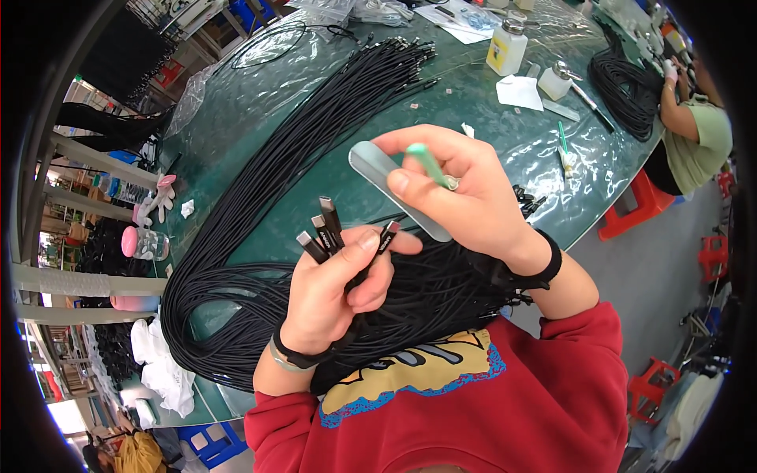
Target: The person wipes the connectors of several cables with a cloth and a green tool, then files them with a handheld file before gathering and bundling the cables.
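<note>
My left hand (327,292) is closed around several black cables near their ends, with the USB plugs (329,221) fanned out above the fingers. One plug (388,235) sticks up apart from the others, by the thumb and forefinger. Just above it, my right hand (481,193) pinches a flat grey nail file (382,175) with rounded ends, held at a slant. A light green stick (426,164) is also tucked in these fingers; its lower end is partly hidden. Beneath both hands, a long bundle of black cables (252,177) loops across the green table and toward my lap.
Two pump-top bottles (506,49) (556,81) stand at the back right beside a white paper (520,92). Another green stick (563,138) lies nearer. A pink-lidded jar (146,243) is at left. A co-worker (698,130) sits at far right, by a coil of black cables (625,88).
</note>
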### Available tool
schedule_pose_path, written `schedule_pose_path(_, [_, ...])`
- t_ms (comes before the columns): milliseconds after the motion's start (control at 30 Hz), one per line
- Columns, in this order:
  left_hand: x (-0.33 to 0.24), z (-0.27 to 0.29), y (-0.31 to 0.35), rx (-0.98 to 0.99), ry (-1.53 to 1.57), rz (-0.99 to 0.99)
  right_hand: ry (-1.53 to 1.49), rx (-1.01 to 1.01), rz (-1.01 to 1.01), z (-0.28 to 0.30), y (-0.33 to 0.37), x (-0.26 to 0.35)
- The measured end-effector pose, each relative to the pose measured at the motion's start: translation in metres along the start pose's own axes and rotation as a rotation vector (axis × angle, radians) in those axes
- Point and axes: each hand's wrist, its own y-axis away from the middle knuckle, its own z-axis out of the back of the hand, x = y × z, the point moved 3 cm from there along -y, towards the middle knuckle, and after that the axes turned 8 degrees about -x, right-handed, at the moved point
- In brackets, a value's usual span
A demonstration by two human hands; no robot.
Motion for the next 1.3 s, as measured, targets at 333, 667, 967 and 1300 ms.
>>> schedule_pose_path(333, [-0.005, 0.002, 0.004, -0.202, -0.211, -0.346, -0.149, 0.048, -0.102, 0.003, 0.012, 0.006])
schedule_pose_path(667, [0.003, 0.007, 0.002, -0.031, 0.009, -0.065, 0.162, 0.112, 0.309, -0.011, 0.002, 0.013])
schedule_pose_path(967, [0.0, 0.005, 0.005, -0.395, -0.717, -0.724, 0.174, 0.004, 0.074, -0.006, 0.004, 0.016])
schedule_pose_path(1300, [0.001, -0.01, -0.033, -0.095, -0.382, -0.421, 0.03, -0.177, -0.112, 0.025, -0.009, 0.012])
